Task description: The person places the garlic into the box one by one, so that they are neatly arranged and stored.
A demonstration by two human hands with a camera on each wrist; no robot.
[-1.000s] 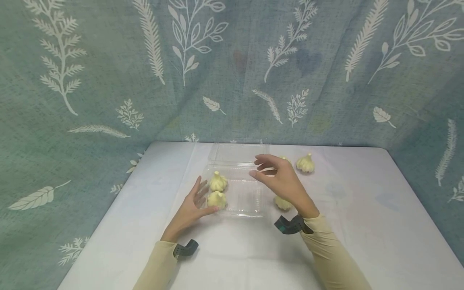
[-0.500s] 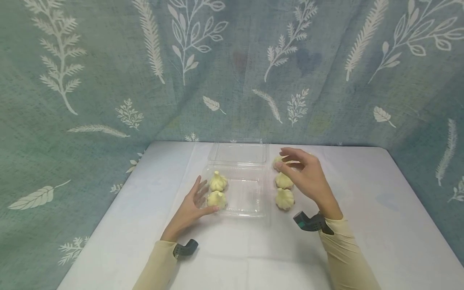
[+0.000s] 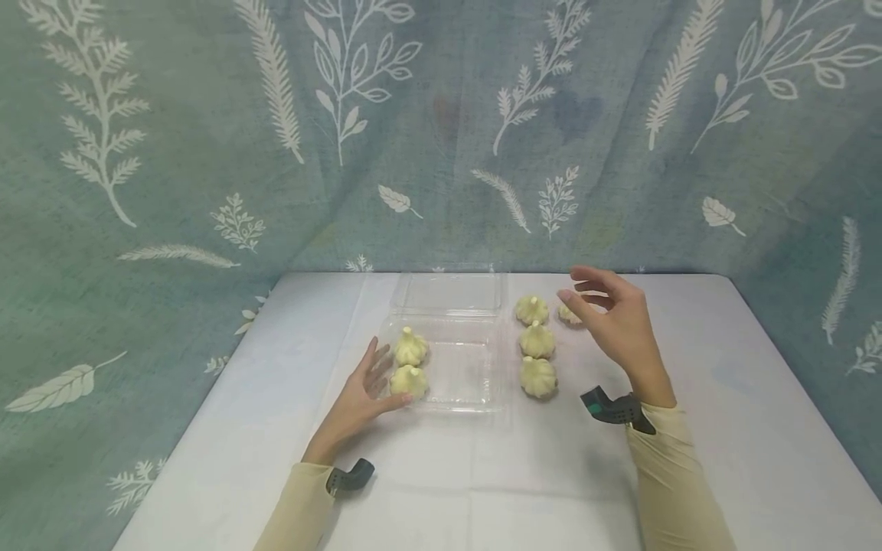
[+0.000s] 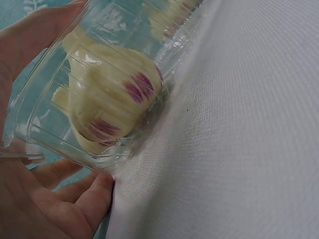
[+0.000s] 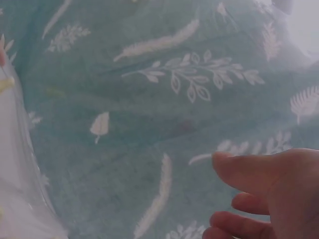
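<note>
A clear plastic clamshell container (image 3: 460, 405) lies with its lid (image 3: 451, 291) folded back. Inside, along its left side, sit two pale garlic bulbs, a rear one (image 3: 410, 347) and a front one (image 3: 409, 381). My left hand (image 3: 354, 405) holds the container's front left corner, thumb along the front and fingers at the left side. Through the wall, the left wrist view shows a purple-streaked garlic bulb (image 4: 114, 94). My right hand (image 3: 616, 317) hovers with thumb and fingers curved apart, holding nothing; it partly hides a garlic bulb (image 3: 569, 312) at the back right.
Right of the container, three garlic bulbs form a column: a back one (image 3: 532, 310), a middle one (image 3: 537, 340) and a front one (image 3: 538, 377). A white cloth (image 3: 441, 474) covers the table, and a leaf-patterned green curtain (image 3: 427, 153) hangs behind it.
My right hand has moved from above the container to the right, past the garlic column, to the bulb at the back right. The left hand has stayed at the container.
</note>
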